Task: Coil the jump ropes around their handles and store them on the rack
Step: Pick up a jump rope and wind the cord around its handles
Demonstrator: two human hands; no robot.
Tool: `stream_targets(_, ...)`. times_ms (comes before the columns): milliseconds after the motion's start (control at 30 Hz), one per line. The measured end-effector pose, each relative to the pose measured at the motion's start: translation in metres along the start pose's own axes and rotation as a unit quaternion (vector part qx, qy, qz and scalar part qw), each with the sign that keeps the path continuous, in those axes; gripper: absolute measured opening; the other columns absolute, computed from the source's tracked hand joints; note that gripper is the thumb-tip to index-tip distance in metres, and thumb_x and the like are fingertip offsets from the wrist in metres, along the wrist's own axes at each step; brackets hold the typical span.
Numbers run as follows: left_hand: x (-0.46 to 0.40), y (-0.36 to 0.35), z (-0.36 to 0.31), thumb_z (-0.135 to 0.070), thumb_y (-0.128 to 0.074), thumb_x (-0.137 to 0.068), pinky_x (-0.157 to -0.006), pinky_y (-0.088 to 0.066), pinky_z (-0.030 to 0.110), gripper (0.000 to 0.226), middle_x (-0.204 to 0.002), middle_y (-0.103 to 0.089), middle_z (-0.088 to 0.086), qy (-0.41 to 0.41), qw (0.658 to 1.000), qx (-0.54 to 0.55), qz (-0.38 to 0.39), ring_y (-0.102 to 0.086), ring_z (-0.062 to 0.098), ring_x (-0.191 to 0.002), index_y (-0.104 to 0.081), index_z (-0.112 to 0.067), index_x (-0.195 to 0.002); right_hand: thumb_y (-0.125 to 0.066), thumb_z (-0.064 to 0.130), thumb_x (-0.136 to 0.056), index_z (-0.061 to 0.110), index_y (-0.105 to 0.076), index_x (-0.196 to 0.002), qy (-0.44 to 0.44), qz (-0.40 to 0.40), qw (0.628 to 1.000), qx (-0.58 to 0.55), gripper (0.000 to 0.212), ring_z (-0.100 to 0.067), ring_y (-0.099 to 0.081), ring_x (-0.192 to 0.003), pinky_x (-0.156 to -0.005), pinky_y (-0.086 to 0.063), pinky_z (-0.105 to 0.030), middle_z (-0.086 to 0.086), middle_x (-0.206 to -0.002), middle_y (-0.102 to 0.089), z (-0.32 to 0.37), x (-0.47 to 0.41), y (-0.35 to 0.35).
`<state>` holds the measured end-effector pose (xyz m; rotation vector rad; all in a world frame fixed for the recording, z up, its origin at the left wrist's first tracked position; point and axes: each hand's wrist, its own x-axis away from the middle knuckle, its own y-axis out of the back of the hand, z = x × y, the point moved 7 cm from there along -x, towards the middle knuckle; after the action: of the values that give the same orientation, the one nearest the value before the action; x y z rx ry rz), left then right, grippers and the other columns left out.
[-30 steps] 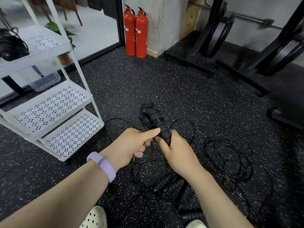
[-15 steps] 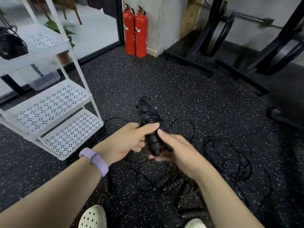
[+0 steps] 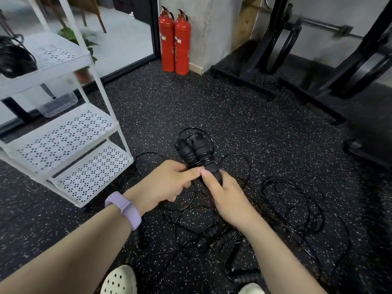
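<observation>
So that the wound cord cannot spring loose, the paired jump-rope handles (image 3: 196, 154) are gripped low by the right hand (image 3: 226, 197), while the cord is pinched against them by the left hand (image 3: 167, 183). Loose ropes (image 3: 294, 206) are tangled underfoot; the white rack (image 3: 70, 132) stands left, unobstructed.

Gym floor count
Two fire extinguishers (image 3: 175, 40), one white rack (image 3: 63, 124) with three shelves, two hands, two white shoes, one purple wristband (image 3: 124, 206).
</observation>
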<state>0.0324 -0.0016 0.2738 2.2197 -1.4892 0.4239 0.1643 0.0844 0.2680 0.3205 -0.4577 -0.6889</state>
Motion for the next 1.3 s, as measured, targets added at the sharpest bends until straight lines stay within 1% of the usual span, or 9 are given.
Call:
stream_targets(167,-0.001,-0.015,-0.004,-0.041,-0.067,-0.082,-0.038,-0.02,0.021,0.026,-0.065,-0.046,-0.003,0.016,0.982,0.181,0.056,-0.03,0.008,-0.043,-0.062,-0.017,-0.075,-0.042,0.07,-0.096,0.03,-0.047,-0.117,0.042,-0.056,0.988,0.141,0.045,-0.013,-0.063,-0.085,-0.07,-0.048,-0.034,0.006,-0.1,-0.065,0.009,0.009,-0.001)
stream_targets(333,-0.002,-0.009,0.001,-0.061,-0.077,-0.079,-0.036,-0.025,0.02,0.041,-0.054,-0.04,-0.006,0.017,0.991,0.131,-0.037,-0.032,0.008,-0.041,-0.064,-0.024,-0.066,-0.031,0.072,-0.091,0.018,-0.04,-0.137,0.098,-0.104,0.94,0.309,0.071,-0.023,-0.057,-0.107,-0.088,-0.048,-0.038,-0.002,-0.121,-0.055,0.025,0.018,-0.024)
stream_targets(500,0.001,-0.002,-0.005,-0.06,-0.071,-0.085,-0.039,-0.023,0.022,0.038,-0.059,-0.045,-0.003,-0.02,0.993,0.108,0.047,-0.029,0.01,-0.045,-0.069,-0.026,-0.07,-0.055,0.087,-0.073,0.03,-0.055,-0.111,0.027,0.047,0.998,0.039,0.068,0.0,-0.067,-0.083,-0.071,-0.051,-0.028,0.014,-0.096,-0.071,0.014,0.012,-0.012)
stream_targets(633,0.006,-0.007,-0.018,-0.063,-0.065,-0.084,-0.04,-0.025,0.02,0.044,-0.056,-0.052,-0.006,-0.08,0.98,0.14,0.113,-0.035,0.009,-0.047,-0.074,-0.02,-0.082,-0.068,0.048,-0.092,0.014,-0.078,-0.106,-0.025,0.207,0.94,-0.27,0.038,-0.023,-0.075,-0.086,-0.075,-0.061,-0.029,-0.012,-0.096,-0.078,0.015,0.019,-0.014)
stream_targets(800,0.011,-0.01,-0.03,-0.073,-0.056,-0.083,-0.04,-0.032,0.02,0.051,-0.054,-0.058,-0.001,-0.11,0.987,0.076,0.094,-0.046,0.01,-0.044,-0.074,-0.026,-0.072,-0.067,0.03,-0.096,0.002,-0.074,-0.116,-0.01,0.22,0.903,-0.369,0.034,-0.021,-0.07,-0.074,-0.066,-0.059,-0.027,-0.018,-0.097,-0.073,0.023,0.025,-0.022)
stream_targets(867,0.009,-0.005,-0.025,-0.077,-0.059,-0.083,-0.039,-0.031,0.021,0.056,-0.054,-0.048,-0.004,-0.075,0.993,0.068,0.067,-0.037,0.01,-0.045,-0.071,-0.023,-0.073,-0.067,0.031,-0.096,0.007,-0.071,-0.107,0.013,0.161,0.933,-0.321,0.027,-0.019,-0.066,-0.066,-0.061,-0.055,-0.027,-0.012,-0.085,-0.072,0.021,0.02,-0.011)
stream_targets(1000,0.002,0.001,-0.011,-0.068,-0.064,-0.086,-0.038,-0.028,0.022,0.054,-0.059,-0.042,-0.004,-0.041,0.999,0.019,0.009,-0.031,0.01,-0.042,-0.067,-0.015,-0.091,-0.07,0.033,-0.098,0.028,-0.06,-0.088,0.058,0.016,0.998,0.008,0.015,0.0,-0.054,-0.057,-0.056,-0.04,-0.018,0.017,-0.066,-0.063,0.013,0.011,0.012)
stream_targets(1167,-0.007,-0.002,0.004,-0.067,-0.078,-0.071,-0.039,-0.038,0.021,0.051,-0.059,-0.052,-0.002,0.034,0.989,0.135,-0.038,-0.045,0.01,-0.042,-0.068,-0.018,-0.082,-0.061,0.049,-0.099,0.034,-0.049,-0.106,0.071,-0.054,0.983,0.163,0.02,-0.013,-0.059,-0.068,-0.058,-0.04,-0.032,0.011,-0.082,-0.063,0.012,0.012,0.004)
stream_targets(1300,-0.006,-0.006,0.02,-0.084,-0.073,-0.059,-0.055,-0.06,0.033,0.082,-0.059,-0.063,0.0,0.122,0.98,0.146,-0.054,-0.075,0.023,-0.061,-0.073,-0.007,-0.089,-0.061,0.033,-0.102,0.022,-0.046,-0.122,0.117,-0.122,0.933,0.317,0.027,-0.025,-0.062,-0.086,-0.07,-0.039,-0.036,0.001,-0.104,-0.06,0.025,0.01,0.004)
